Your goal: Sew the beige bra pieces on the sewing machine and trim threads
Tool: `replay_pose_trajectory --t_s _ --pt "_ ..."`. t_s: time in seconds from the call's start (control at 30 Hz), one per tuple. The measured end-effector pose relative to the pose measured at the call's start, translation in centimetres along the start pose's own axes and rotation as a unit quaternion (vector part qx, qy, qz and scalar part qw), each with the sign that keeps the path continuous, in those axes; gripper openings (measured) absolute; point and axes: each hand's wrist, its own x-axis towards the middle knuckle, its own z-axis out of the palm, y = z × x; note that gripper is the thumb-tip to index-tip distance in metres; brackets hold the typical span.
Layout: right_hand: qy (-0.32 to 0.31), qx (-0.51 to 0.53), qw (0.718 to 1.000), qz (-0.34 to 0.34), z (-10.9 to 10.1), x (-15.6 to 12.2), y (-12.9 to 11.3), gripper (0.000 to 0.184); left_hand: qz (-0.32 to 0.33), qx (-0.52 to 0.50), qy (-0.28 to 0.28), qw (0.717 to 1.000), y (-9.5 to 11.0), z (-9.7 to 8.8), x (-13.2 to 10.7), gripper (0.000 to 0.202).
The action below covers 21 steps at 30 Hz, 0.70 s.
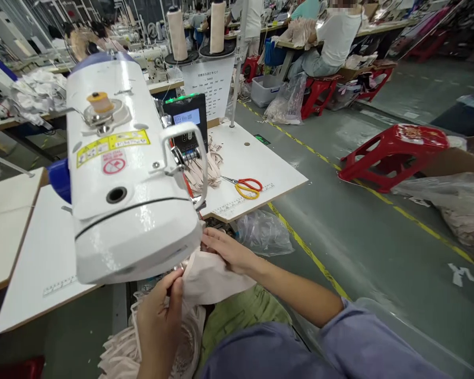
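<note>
A white sewing machine (122, 179) fills the left middle of the head view, its head hiding the needle area. Below it lies a pale pink fabric piece (213, 276). My left hand (160, 321) pinches the fabric's near edge between thumb and fingers, just under the machine. My right hand (227, 250) rests on the fabric with fingers stretched flat toward the machine, pressing it down. More pink fabric (122, 352) bunches in my lap below the left hand.
Red-and-yellow scissors (247, 187) lie on the white table (256, 158) beside pink strips (205, 168). A control panel (187, 123) and thread cones (177, 34) stand behind. A plastic bag (263, 231), a tipped red stool (395, 155) and a seated person (334, 39) are on the right.
</note>
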Motion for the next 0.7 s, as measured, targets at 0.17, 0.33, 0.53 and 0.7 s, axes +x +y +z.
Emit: replay_pose_trajectory --t_s 0.17,0.33,0.53,0.7 --pt "0.006 0.078 0.997 0.025 0.2 -4.0 2.3 0.041 0.061 -0.005 -0.041 0.997 -0.7 -0.5 -1.2 0.02" --pt "-0.022 -0.224 0.933 -0.282 0.3 -7.8 3.9 0.015 0.225 0.08 -0.061 0.969 0.4 1.6 -2.9 0.046" --pt "-0.076 -0.381 0.744 -0.543 -0.4 -9.2 4.7 0.008 0.315 0.091 -0.039 0.944 0.1 2.4 -3.0 0.013" --pt "-0.125 -0.407 0.729 -0.536 -0.9 -9.2 4.2 0.013 0.333 0.091 -0.014 0.939 -0.1 1.7 -3.0 0.011"
